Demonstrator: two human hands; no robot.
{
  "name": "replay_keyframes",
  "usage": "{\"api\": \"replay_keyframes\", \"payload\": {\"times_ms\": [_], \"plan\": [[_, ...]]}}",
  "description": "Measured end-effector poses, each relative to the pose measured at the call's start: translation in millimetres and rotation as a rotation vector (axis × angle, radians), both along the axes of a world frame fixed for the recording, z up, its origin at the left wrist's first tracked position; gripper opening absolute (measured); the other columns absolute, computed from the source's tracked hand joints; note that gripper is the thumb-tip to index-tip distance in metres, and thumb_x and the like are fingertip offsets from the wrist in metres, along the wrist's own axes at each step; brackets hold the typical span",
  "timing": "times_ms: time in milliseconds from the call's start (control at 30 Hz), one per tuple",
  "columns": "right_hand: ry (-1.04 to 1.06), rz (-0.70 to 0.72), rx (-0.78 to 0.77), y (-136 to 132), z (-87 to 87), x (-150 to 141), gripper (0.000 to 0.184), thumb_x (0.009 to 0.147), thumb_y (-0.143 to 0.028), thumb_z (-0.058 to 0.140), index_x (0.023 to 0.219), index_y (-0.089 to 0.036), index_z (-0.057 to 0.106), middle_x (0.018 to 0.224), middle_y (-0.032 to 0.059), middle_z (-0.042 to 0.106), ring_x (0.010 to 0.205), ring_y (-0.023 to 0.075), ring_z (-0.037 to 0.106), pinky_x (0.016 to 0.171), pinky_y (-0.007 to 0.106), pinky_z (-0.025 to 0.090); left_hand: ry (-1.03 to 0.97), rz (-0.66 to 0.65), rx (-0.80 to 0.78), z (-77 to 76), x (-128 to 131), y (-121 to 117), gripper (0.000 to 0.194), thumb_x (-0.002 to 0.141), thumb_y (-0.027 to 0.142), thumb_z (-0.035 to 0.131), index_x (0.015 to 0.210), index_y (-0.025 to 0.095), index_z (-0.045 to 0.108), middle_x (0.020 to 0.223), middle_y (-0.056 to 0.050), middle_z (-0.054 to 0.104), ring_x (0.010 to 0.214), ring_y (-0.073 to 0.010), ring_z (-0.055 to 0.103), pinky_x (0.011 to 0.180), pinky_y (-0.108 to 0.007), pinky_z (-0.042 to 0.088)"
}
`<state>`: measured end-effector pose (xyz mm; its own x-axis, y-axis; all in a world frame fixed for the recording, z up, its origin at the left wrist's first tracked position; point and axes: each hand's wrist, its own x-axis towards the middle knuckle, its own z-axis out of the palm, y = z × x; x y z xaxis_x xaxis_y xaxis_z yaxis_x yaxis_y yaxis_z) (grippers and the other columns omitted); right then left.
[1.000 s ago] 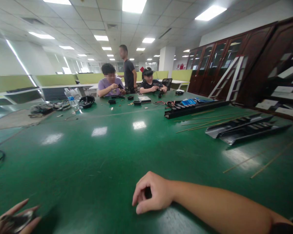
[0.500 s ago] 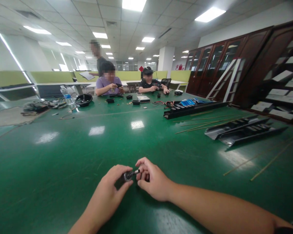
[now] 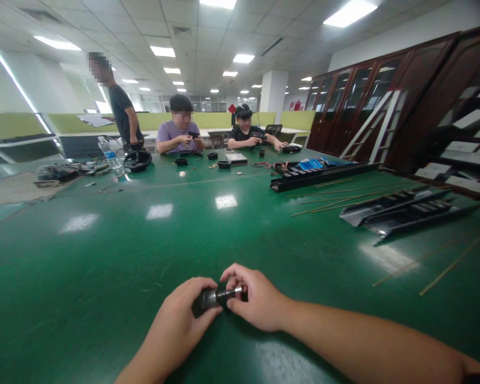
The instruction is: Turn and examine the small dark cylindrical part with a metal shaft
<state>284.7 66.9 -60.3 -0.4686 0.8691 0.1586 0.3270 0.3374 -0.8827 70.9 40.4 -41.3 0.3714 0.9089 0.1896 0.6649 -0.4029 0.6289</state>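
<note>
My left hand (image 3: 180,309) is closed around the body of a dark cylindrical metal part with a ribbed shaft (image 3: 210,300). The shaft points right, and its bright tip reaches between the fingers of my right hand (image 3: 260,301). Thumb and fingers of that right hand are curled in around the tip; a dark patch shows inside them, too unclear to name. Whether the right fingers touch the shaft is hard to see. Both hands are low over the near part of the green table (image 3: 144,261).
Black metal channels (image 3: 408,213) and thin rods (image 3: 344,202) lie on the right. Farther back are blue packets (image 3: 312,164), small black trays (image 3: 224,165) and a water bottle (image 3: 110,154). Two people (image 3: 180,130) sit across the table; another person (image 3: 122,106) stands behind at left.
My left hand has come from the lower left edge to my right hand, bringing the metal part; its shaft then moved into the right fingers. The standing person has walked left.
</note>
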Motion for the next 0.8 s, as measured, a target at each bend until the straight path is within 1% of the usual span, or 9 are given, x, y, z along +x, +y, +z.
{"api": "replay_keyframes", "payload": {"times_ms": [167, 333, 500, 800], "plan": [[-0.003, 0.000, -0.015, -0.7, 2.9, 0.4, 0.035, 0.072, -0.010, 0.064, 0.105, -0.021, 0.059, 0.083, -0.0017, 0.065, 0.068, 0.0127, 0.057, 0.063, 0.023, 0.043, 0.000, -0.027, 0.003, 4.4, 0.1, -0.2, 0.021, 0.088, 0.027, 0.064, 0.109, 0.028, 0.062, 0.103, 0.000, 0.067, 0.096, -0.0181, 0.063, 0.087, -0.030, 0.049], [0.016, 0.014, -0.008, -1.8, 4.1, -0.4, 0.029, 0.073, -0.012, 0.064, 0.101, -0.020, 0.062, 0.082, -0.0014, 0.065, 0.068, 0.0128, 0.058, 0.064, 0.023, 0.044, 0.016, -0.041, -0.021, 2.5, -0.1, 0.2, 0.024, 0.089, 0.028, 0.063, 0.113, 0.029, 0.062, 0.108, -0.001, 0.067, 0.100, -0.0188, 0.063, 0.090, -0.032, 0.048], [-0.001, 0.029, -0.025, -1.9, 3.9, -0.8, 0.020, 0.074, -0.015, 0.064, 0.094, -0.019, 0.066, 0.077, -0.0017, 0.065, 0.064, 0.0119, 0.055, 0.062, 0.023, 0.042, 0.019, -0.035, -0.033, 0.2, -0.4, 0.5, 0.024, 0.089, 0.031, 0.064, 0.112, 0.030, 0.062, 0.108, -0.001, 0.067, 0.100, -0.0190, 0.063, 0.091, -0.032, 0.047], [-0.053, -0.003, 0.010, -0.2, 4.5, -0.2, 0.015, 0.073, -0.019, 0.069, 0.087, -0.019, 0.070, 0.074, -0.0018, 0.065, 0.066, 0.0129, 0.056, 0.062, 0.023, 0.040, 0.000, -0.030, -0.060, 1.4, 2.1, -0.3, 0.022, 0.087, 0.029, 0.066, 0.109, 0.028, 0.064, 0.105, 0.000, 0.068, 0.098, -0.0184, 0.064, 0.088, -0.030, 0.048]]}}
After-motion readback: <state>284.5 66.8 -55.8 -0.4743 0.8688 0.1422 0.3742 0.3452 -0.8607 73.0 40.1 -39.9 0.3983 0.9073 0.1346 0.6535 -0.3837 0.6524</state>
